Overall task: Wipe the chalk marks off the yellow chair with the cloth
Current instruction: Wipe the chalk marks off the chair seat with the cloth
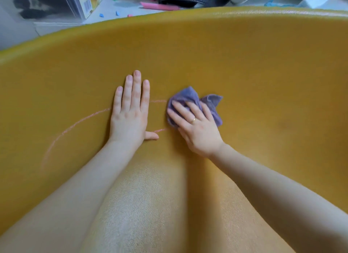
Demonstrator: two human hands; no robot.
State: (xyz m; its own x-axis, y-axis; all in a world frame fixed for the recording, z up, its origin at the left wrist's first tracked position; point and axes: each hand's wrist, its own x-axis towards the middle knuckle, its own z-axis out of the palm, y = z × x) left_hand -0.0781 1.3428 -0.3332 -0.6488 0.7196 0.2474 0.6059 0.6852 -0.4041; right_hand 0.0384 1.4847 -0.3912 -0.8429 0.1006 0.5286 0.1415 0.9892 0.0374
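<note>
- Our left hand (130,113) lies flat, fingers straight, on the textured yellow plastic chair (263,79)
- Our right hand (195,128) presses the crumpled purple cloth (190,97) beside faint pink chalk marks (82,119), fingers spread

We see our left hand (131,109) flat on the yellow chair (263,83) at frame centre, our right hand (195,126) pressing a purple cloth (197,102) just beside it, a faint pink chalk line (75,123) curving lower left
</note>
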